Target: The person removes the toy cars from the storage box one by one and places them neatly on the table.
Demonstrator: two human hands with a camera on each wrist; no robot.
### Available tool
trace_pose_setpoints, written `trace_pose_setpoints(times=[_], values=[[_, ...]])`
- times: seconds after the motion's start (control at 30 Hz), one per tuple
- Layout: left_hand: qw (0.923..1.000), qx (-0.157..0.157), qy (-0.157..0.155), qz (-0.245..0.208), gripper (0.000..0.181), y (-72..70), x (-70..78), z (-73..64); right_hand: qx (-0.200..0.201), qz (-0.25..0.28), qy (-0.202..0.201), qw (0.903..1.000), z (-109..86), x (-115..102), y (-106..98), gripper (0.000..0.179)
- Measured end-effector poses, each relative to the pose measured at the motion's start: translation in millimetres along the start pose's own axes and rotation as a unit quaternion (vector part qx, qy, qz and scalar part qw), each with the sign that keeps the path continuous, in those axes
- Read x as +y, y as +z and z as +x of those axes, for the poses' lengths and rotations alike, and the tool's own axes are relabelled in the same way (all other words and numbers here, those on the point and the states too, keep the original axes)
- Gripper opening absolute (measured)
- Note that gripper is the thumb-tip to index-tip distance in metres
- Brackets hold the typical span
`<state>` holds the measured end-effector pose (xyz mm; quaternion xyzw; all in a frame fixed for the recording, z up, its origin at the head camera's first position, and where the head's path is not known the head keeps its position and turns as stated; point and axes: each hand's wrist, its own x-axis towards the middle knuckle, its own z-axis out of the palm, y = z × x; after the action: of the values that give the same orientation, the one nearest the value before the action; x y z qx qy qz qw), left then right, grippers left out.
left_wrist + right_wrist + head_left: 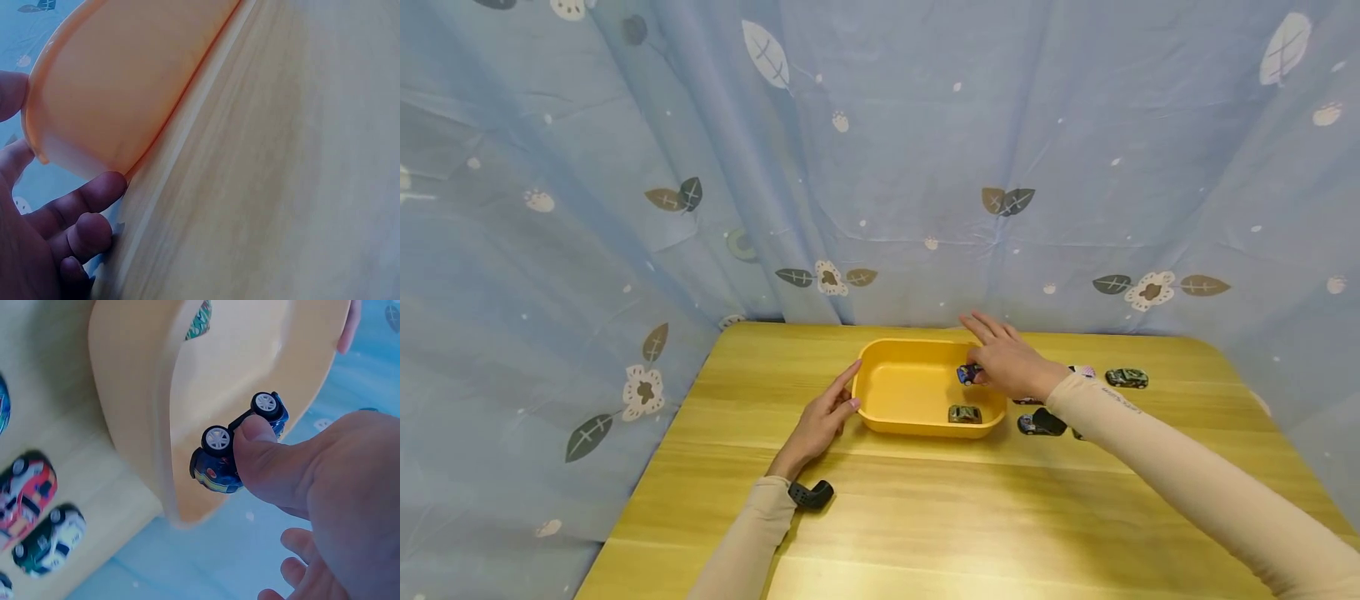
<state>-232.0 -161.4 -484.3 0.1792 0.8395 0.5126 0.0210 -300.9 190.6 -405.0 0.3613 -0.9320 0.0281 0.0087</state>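
Observation:
A yellow plastic tray (902, 429) sits on the wooden table. My left hand (817, 422) holds its left end, fingers and thumb at the rim and wall. Over the tray's right end, my right hand (1009, 363) pinches a dark blue toy car (215, 465) between thumb and fingers. In the right wrist view the car is tilted, two wheels facing the camera. A green camouflage toy car (965, 414) lies inside the tray at the front right. The right hand's other fingers are spread and hold nothing.
Right of the tray, several toy cars lie on the table, among them a green one (1127, 378) and a dark one (1034, 423); the right forearm partly covers some. A blue patterned curtain (887, 167) hangs behind the wooden table (925, 517).

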Motion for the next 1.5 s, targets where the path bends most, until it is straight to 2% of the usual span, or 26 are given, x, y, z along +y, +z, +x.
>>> trace_pose_setpoints(times=[0.17,0.3,0.53,0.87,1.1,1.37,1.5], values=[[0.9999,0.009,-0.001,-0.007,0.059,3.2,-3.6,-1.7,0.013,-0.012,-0.001,0.9998,-10.0,7.1,-11.5,0.019],[0.9998,0.014,0.000,-0.011,0.059,4.8,-4.6,-2.1,0.017,-0.024,0.015,0.9994,-18.1,19.8,-25.4,0.018],[0.9999,-0.001,0.001,0.015,0.060,0.1,-3.8,-1.5,-0.004,-0.035,0.051,0.9981,-37.8,49.1,-42.0,0.019],[0.9999,0.011,0.007,0.001,0.059,3.1,-3.7,0.3,-0.024,-0.049,0.088,0.9946,-86.2,89.4,-29.8,0.020],[0.9999,0.008,-0.003,0.009,0.059,-1.7,-0.2,0.1,-0.039,-0.043,0.117,0.9914,-117.8,114.4,-20.8,0.018],[0.9999,0.008,0.002,0.008,0.061,5.2,-39.7,11.0,-0.037,-0.056,0.121,0.9903,-137.4,133.4,-14.7,0.022],[0.9999,0.012,0.006,0.006,0.062,8.7,-45.8,11.2,-0.044,-0.055,0.126,0.9896,-147.4,139.6,-9.1,0.023]])
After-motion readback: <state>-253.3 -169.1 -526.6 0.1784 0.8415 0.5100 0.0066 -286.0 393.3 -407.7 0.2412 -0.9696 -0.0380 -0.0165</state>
